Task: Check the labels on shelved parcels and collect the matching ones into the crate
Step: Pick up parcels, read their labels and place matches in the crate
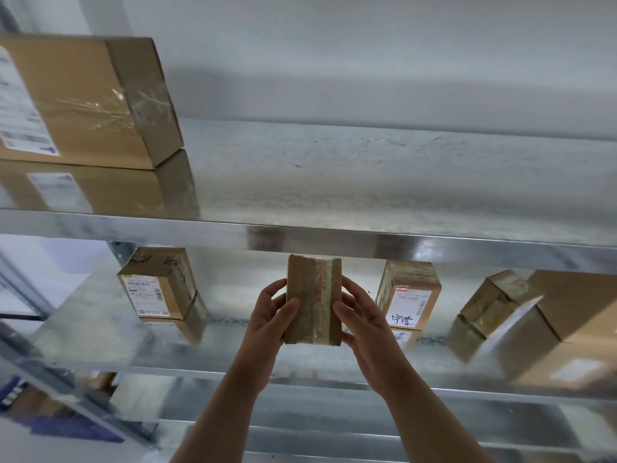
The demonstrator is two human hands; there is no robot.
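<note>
Taped parcel (314,300) held between both hands' fingers (347,312)

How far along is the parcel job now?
Done: cannot tell, the crate is out of view. In hand: left hand and right hand grip one taped parcel, visible face unlabelled. Left: handwritten-label parcel and three more on the middle shelf, large box above.

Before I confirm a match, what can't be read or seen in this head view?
Head view only:
- Held parcel, between left hand and right hand: only a taped face shows, no label visible.
- Upper-shelf box: label cut by the left edge, print blurred.
- Handwritten-label box: printed lines too small.
- Far-right box: cut by the right edge.
- Crate: out of frame.
</note>
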